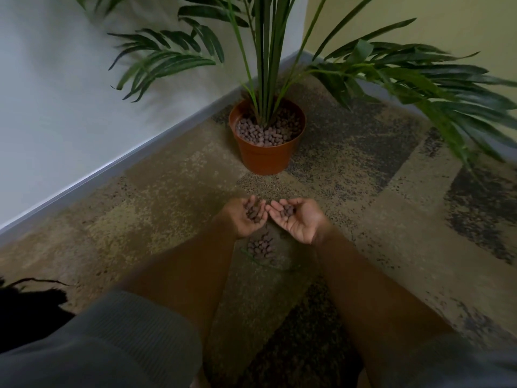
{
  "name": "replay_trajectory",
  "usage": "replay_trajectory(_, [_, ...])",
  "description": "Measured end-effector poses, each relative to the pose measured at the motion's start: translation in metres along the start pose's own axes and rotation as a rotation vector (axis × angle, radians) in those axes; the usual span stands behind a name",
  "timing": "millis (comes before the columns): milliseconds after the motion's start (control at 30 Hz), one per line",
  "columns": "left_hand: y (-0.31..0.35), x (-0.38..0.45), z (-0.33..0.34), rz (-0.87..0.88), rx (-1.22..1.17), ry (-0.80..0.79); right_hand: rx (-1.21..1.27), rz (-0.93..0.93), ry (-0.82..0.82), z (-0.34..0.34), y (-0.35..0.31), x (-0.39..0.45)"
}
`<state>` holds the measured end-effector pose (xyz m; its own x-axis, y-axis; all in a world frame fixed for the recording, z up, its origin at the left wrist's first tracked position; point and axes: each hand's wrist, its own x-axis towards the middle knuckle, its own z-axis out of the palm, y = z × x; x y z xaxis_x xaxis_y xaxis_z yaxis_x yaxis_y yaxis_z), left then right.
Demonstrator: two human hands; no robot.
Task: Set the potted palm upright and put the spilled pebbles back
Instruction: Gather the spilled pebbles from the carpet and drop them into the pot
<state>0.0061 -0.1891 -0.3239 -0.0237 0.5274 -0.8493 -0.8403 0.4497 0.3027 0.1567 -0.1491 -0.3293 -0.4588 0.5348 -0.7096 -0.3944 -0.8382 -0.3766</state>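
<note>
Near the far corner of the carpet (167, 197), where the grey wall (70, 93) meets the yellow-green wall (447, 18), the potted palm (268, 65) stands upright in its terracotta-coloured pot (264, 158). Its fronds spread outward over the floor to both sides. Brown, rounded pebbles fill the pot (265, 134) around the base of the stems, nearly to the rim.

Toward the near edge of the carpet, well apart from the pot, both hands are held palm-up, side by side, with fingertips nearly touching. Left hand (246, 217): cupped, fingers curled upward around a heap of pebbles (254, 210) lying in the palm. Right hand (296, 219): likewise cupped, fingers loosely curled, holding a smaller cluster of pebbles (287, 210) near the base of the fingers. Both forearms are bare; grey ribbed sleeves (112, 345) show at the lower edge of the view.

Directly below the gap between the two hands, a small pile of spilled pebbles (260, 247) lies on the carpet, with a thin green strand (251, 257) beside it. A baseboard (112, 169) runs along the foot of the grey wall.
</note>
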Motion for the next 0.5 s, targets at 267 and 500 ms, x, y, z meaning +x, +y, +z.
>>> replay_trajectory(267, [0.03,-0.034,0.037,0.235,-0.341,0.152,0.068,-0.161,0.077,0.038,-0.039,-0.007])
replay_trajectory(500, [0.057,-0.06,0.077,0.402,-0.369,0.007,0.225,-0.322,-0.025,0.088,-0.072,-0.021])
